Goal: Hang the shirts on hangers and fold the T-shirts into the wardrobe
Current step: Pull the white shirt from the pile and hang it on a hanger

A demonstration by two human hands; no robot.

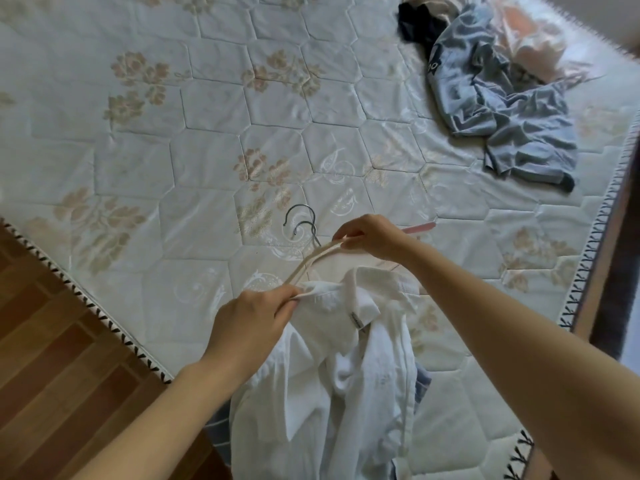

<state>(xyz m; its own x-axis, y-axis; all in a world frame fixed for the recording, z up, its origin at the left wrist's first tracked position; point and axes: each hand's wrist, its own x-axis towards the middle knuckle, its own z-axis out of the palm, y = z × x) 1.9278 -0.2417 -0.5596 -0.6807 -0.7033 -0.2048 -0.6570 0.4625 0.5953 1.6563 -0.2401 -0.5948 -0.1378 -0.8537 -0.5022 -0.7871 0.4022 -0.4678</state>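
The left hand (252, 320) pinches the collar of the white shirt (346, 375), and the right hand (370, 237) has its fingers closed around the cream hanger (311, 261). One arm of the hanger seems to go under the collar. The thin cloth may slip off this arm if the collar is not held open, I think. The shirt is white and wrinkled and hangs low over the edge of the bed (173, 150). More clothes (502, 98) lie well apart.
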